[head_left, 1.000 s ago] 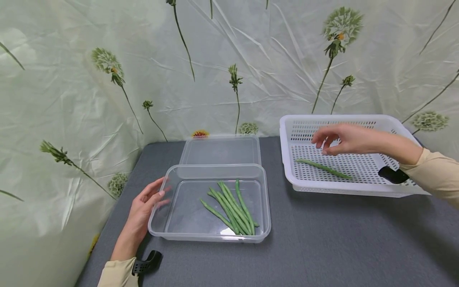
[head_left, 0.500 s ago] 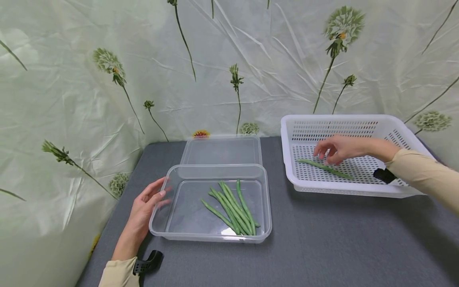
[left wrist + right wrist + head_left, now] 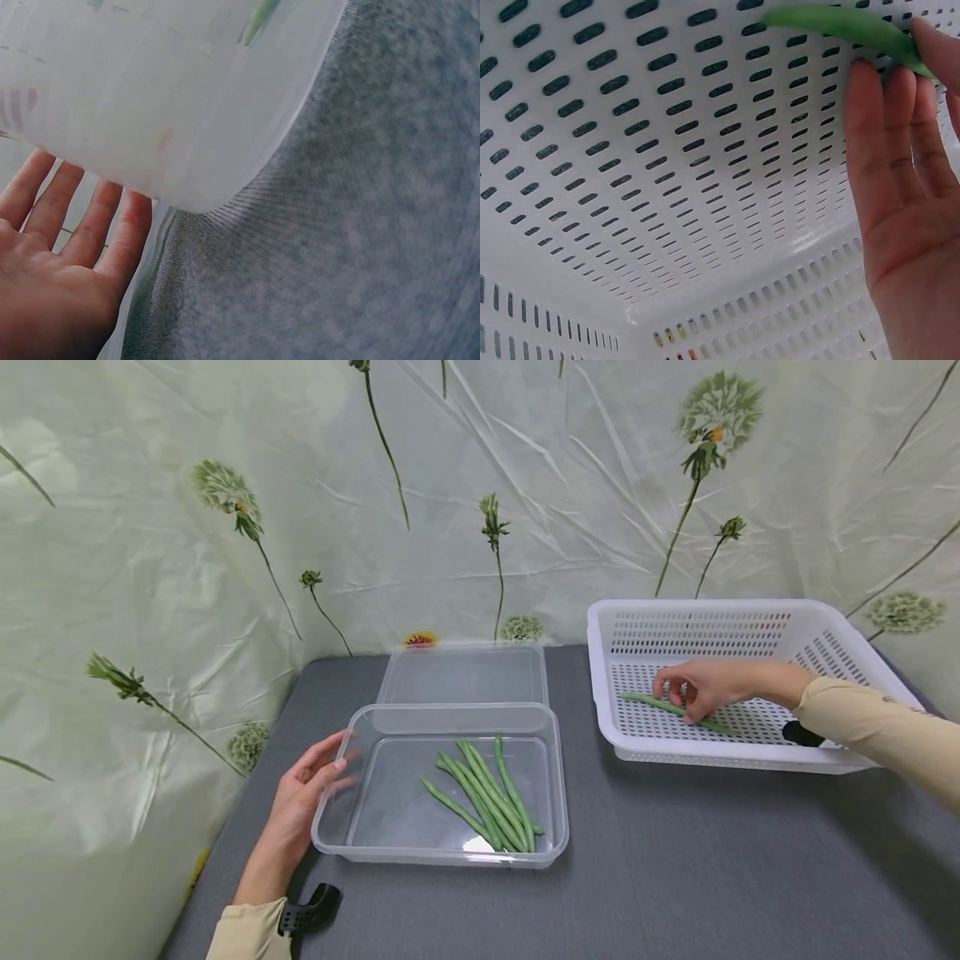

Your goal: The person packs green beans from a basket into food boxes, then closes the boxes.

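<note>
One green bean (image 3: 643, 698) lies slantwise on the floor of a white perforated basket (image 3: 675, 749). My right hand (image 3: 707, 683) reaches down into that basket and pinches the bean between thumb and fingers; in the right wrist view the bean's thicker end (image 3: 840, 22) sticks out past the fingertips. On the left, a clear plastic container (image 3: 405, 855) holds several green beans (image 3: 491, 797) bunched toward its right side. My left hand (image 3: 296, 797) touches the container's left wall with extended fingers, and the left wrist view shows its palm (image 3: 60, 292) beside that wall.
Behind the container lies a clear flat lid (image 3: 465, 675). A dark grey cloth (image 3: 675, 868) covers the table. At the back and left hangs a pale flower-printed sheet (image 3: 420, 543). A black wrist strap (image 3: 311, 912) is on the left wrist.
My right hand has come down from above the basket onto the bean, its thumb and fingers drawing in around it. The left hand, the container and its beans look unmoved.
</note>
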Available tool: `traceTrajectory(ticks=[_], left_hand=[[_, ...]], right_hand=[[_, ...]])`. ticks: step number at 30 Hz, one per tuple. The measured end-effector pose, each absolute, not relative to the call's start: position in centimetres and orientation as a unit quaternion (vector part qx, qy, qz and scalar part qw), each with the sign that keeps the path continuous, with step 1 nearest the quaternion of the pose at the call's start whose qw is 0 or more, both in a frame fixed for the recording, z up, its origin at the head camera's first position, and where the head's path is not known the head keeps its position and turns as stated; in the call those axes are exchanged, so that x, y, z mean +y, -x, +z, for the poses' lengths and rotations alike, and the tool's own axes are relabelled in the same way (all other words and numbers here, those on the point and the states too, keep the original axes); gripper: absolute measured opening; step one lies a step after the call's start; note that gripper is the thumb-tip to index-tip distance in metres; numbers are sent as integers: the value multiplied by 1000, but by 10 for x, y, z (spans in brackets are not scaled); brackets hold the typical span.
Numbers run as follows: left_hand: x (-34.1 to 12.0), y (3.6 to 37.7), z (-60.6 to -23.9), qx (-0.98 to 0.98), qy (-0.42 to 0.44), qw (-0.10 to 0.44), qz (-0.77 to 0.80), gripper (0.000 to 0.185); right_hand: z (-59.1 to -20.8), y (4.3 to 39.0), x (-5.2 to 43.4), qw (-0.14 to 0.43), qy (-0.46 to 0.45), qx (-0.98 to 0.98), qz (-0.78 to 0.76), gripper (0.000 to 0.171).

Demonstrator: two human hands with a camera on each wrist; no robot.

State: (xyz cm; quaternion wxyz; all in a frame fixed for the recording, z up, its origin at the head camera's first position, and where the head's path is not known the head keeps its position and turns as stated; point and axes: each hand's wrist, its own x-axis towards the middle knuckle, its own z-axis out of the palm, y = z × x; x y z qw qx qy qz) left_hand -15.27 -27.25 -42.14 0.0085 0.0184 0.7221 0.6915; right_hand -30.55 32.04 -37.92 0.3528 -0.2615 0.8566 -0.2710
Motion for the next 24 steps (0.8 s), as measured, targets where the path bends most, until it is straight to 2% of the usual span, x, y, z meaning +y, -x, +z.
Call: traceTrajectory(ticks=[11,24], left_hand=[[-271,154,-421,729,-10,10,684,51],[-272,152,-421,724,-19,8,689,49]], right_hand=[[-379,305,330,332,265,848,-316,44],[-353,303,329,299,218,861,-350,51]])
